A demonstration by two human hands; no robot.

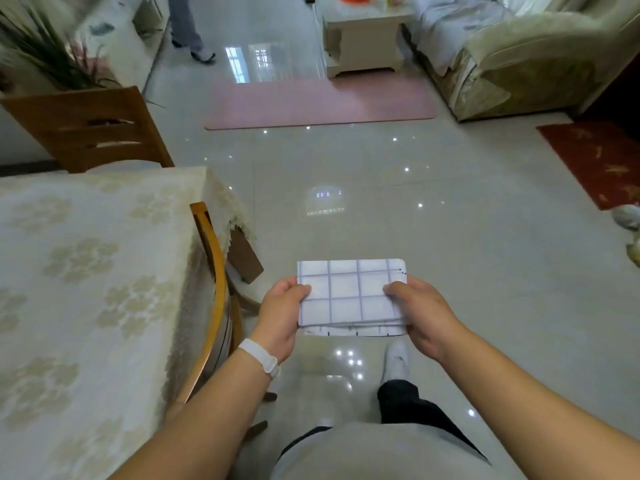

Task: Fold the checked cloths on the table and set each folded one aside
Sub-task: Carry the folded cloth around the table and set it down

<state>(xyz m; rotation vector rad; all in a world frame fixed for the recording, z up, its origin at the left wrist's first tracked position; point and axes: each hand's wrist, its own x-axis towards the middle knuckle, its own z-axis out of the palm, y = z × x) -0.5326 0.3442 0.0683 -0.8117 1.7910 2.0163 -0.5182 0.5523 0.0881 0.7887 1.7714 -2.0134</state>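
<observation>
A white checked cloth (349,296) with thin blue lines is folded into a small flat rectangle and held in the air over the floor, to the right of the table. My left hand (280,317) grips its left edge, thumb on top. On the right edge my right hand (420,313) pinches it the same way. The table (86,271), covered with a cream floral tablecloth, lies to the left; no other checked cloth shows on the part in view.
A wooden chair (214,292) is tucked against the table's right side, another (93,129) stands at its far end. Shiny tiled floor ahead, a pink mat (322,102), a coffee table (363,39), a sofa (519,53), a red rug (602,161). A person's legs (190,29) stand far back.
</observation>
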